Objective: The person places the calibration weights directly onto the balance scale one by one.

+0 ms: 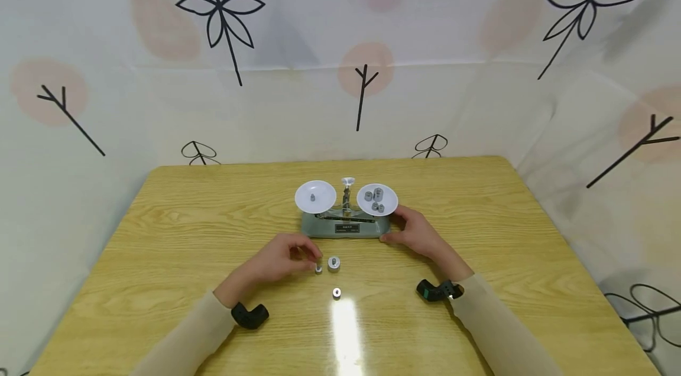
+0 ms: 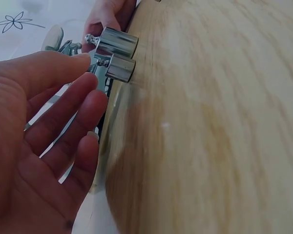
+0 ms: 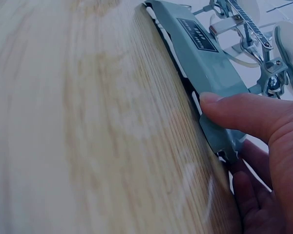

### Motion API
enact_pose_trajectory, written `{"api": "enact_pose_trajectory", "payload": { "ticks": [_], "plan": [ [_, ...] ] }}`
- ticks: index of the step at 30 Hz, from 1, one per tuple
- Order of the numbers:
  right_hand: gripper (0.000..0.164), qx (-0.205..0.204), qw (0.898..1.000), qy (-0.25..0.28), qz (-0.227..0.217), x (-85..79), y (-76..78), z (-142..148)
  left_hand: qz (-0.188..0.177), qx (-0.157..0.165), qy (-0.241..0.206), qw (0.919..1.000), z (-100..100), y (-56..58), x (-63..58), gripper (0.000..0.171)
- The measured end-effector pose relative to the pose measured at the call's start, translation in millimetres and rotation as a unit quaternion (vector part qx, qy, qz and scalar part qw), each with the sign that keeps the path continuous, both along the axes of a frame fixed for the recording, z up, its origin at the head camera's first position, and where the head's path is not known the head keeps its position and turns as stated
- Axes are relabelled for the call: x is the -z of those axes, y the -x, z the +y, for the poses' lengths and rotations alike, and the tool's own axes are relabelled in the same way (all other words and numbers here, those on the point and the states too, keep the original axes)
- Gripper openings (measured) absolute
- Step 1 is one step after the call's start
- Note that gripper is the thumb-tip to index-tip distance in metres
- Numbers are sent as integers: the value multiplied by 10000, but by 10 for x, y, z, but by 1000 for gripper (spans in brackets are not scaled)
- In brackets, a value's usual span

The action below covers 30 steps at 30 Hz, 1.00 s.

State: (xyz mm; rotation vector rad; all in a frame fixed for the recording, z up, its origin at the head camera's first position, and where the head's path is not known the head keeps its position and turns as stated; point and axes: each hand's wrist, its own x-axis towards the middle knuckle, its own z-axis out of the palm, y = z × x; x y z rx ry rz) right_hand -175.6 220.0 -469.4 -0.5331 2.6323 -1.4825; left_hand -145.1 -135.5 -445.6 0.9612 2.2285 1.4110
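Observation:
A balance scale [image 1: 346,225] with a grey-green base and two white pans stands on the table. My right hand [image 1: 417,234] grips the right end of its base; in the right wrist view, the thumb [image 3: 224,105] lies along the front and the other fingers reach behind. My left hand [image 1: 282,256] is beside a small metal weight [image 1: 318,269], thumb and fingertips near its knob. In the left wrist view a gap shows between thumb and index finger, with the small weight [image 2: 120,68] just beyond them. Next to it stands a larger weight [image 1: 334,264].
Another metal weight [image 1: 337,294] stands nearer on the wooden table [image 1: 213,210]. One small weight [image 1: 313,198] sits in the left pan [image 1: 303,191]. The right pan [image 1: 390,201] holds several weights [image 1: 378,194]. A patterned cloth [image 1: 298,110] hangs behind the table.

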Motion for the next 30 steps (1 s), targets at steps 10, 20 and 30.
{"api": "enact_pose_trajectory", "payload": {
  "ticks": [10, 20, 30],
  "plan": [
    [66, 45, 10000, 84, -28, -105, -57, -99, -146, 121, -56, 9998, 39, 3, 85, 14],
    [68, 19, 9999, 93, -131, -14, -11, -29, 36, 460, 65, 9989, 57, -11, 55, 11],
    [68, -17, 10000, 34, -59, -184, -109, -96, 210, 571, 196, 9980, 58, 0, 51, 9]
  ]
}}
